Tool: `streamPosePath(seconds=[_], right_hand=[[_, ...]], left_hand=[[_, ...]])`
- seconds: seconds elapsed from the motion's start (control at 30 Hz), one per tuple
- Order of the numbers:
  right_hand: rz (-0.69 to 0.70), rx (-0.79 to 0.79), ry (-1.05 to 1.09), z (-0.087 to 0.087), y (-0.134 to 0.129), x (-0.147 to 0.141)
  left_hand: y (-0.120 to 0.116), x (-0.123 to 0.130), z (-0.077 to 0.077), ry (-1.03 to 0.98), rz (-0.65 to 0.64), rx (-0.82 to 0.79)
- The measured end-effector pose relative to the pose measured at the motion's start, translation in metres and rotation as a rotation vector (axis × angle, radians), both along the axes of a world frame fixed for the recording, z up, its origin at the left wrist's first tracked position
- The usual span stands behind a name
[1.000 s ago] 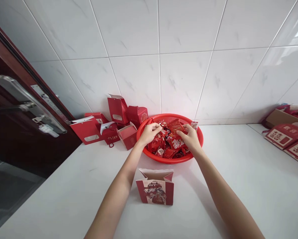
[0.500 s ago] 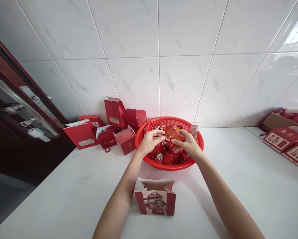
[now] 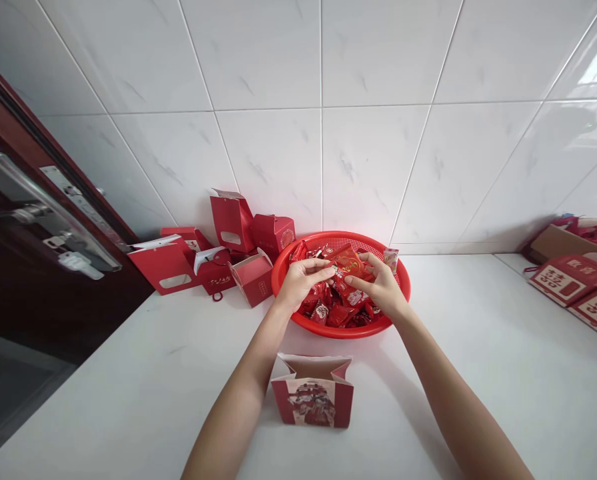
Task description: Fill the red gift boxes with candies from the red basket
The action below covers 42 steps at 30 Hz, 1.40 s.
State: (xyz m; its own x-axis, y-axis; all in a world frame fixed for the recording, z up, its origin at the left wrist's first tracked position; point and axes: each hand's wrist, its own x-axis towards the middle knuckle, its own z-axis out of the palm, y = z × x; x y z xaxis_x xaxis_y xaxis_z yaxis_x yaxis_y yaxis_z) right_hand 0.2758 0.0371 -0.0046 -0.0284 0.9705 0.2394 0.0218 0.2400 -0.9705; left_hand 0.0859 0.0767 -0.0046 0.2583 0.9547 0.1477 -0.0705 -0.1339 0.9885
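Observation:
My left hand (image 3: 298, 285) is over the left part of a red plastic basket (image 3: 403, 283), its thumb and fingers pinched together. A small wrapped piece may be at its fingertips, but I cannot make it out. Over the right part, my right hand (image 3: 382, 288) has thumb and fingers around the edge of a shiny red candy packet (image 3: 347, 261) with gold print. Red-wrapped sweets (image 3: 339, 315) fill the basket beneath both hands. Nearer to me, between my forearms, a red paper gift box (image 3: 312, 402) with a printed picture stands upright, its top open.
Several red gift boxes (image 3: 176, 263) cluster left of the basket against the tiled wall (image 3: 268, 160). To the right are flat red boxes (image 3: 561, 280) and a cardboard box (image 3: 561, 243) with red material inside. A dark door (image 3: 38, 267) borders the white table (image 3: 168, 380) on the left.
My hands have drawn slightly apart over the basket, and more of the red packet's gold print shows between them. The view has shifted slightly; the gift box stays in place.

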Motion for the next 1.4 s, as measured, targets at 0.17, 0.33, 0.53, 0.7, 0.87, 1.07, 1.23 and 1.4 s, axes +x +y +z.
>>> streamPosePath(seconds=[0.17,0.33,0.53,0.7,0.87,1.07,1.23,1.4], right_hand=[[-0.040,0.027,-0.030,0.002,0.000,0.001],[0.042,0.014,0.007,0.004,0.000,0.003],[0.092,-0.032,0.021,0.004,0.001,0.003],[0.105,-0.011,-0.161,-0.006,0.008,0.007],[0.369,-0.010,-0.702,-0.012,0.009,0.005],[0.468,-0.086,-1.049,0.000,0.010,0.000],[0.435,-0.093,-0.960,0.007,0.018,0.002],[0.033,-0.037,-0.669,0.001,0.029,0.012]], left_hand=[[-0.001,0.003,0.002,0.008,0.100,0.057],[0.001,-0.004,0.005,-0.020,0.135,0.060],[0.002,-0.006,0.004,-0.151,0.159,-0.014],[0.012,-0.012,-0.002,-0.339,0.343,-0.058],[0.013,-0.014,-0.003,-0.400,0.353,-0.090],[0.006,-0.010,0.001,-0.461,0.348,-0.109],[0.007,-0.009,0.003,-0.491,0.365,-0.137],[0.006,-0.009,0.004,-0.505,0.362,-0.159]])
